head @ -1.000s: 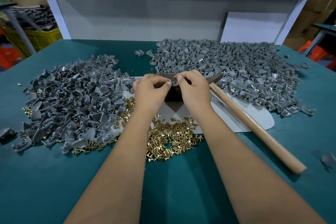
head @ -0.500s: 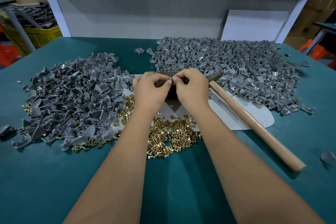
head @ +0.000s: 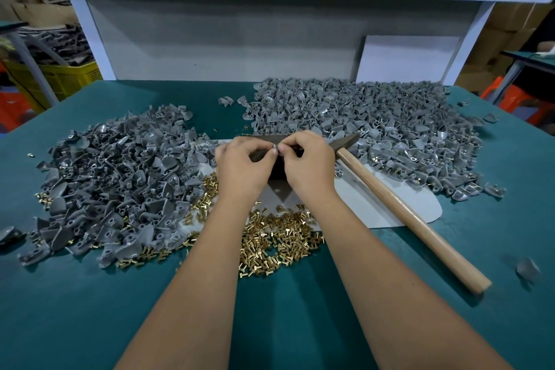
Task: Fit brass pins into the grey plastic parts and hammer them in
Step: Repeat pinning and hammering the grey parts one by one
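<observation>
My left hand (head: 244, 164) and my right hand (head: 310, 164) meet at the table's centre, fingertips pinching a small grey plastic part (head: 275, 148) between them over a dark block (head: 277, 170). Whether a pin sits in the part is hidden by my fingers. Loose brass pins (head: 279, 240) lie heaped just below my wrists. A hammer (head: 405, 210) with a wooden handle lies to the right, its dark head beside my right hand. One pile of grey plastic parts (head: 120, 177) spreads on the left, another pile of grey parts (head: 375, 129) at the back right.
A light grey mat (head: 384, 204) lies under the block and hammer on the green table (head: 75, 309). A white board (head: 405, 60) leans against the back panel. A yellow crate (head: 60, 78) stands off the table's left. A stray grey part (head: 527, 269) lies near the right edge.
Both hands stay together over the block, fingers shifting slightly on the small part. The hammer and piles have not moved; the view tilted slightly.
</observation>
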Available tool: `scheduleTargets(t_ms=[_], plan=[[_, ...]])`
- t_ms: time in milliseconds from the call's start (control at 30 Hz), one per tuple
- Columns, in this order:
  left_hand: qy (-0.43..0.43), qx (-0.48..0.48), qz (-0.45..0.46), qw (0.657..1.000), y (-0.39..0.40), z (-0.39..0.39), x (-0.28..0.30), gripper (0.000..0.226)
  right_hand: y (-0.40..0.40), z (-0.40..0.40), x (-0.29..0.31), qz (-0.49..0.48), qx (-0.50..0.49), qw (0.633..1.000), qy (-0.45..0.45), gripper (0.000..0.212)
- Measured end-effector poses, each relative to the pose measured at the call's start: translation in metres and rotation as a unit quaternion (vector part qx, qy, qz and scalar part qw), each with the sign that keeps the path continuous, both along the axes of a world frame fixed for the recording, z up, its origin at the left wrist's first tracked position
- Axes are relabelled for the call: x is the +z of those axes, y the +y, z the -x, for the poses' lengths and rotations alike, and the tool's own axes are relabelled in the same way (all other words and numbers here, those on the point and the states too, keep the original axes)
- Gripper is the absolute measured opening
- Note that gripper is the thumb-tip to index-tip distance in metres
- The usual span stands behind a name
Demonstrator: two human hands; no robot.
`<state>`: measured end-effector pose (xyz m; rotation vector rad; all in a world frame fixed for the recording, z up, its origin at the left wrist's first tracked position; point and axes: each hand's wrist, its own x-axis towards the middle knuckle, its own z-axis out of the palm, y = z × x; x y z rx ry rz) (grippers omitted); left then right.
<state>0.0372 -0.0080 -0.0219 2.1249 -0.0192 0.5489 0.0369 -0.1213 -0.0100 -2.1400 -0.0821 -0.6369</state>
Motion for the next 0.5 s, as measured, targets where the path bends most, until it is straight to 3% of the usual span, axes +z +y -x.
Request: scheduleTargets(t_ms=[500], plan=[[-0.01,-0.005,0.019,1.0,0.0,-0.0018,-0.0019,0.005,-0.0013,-0.0008,-0.0026,0.006,0.013,1.0,-0.007,0.01]])
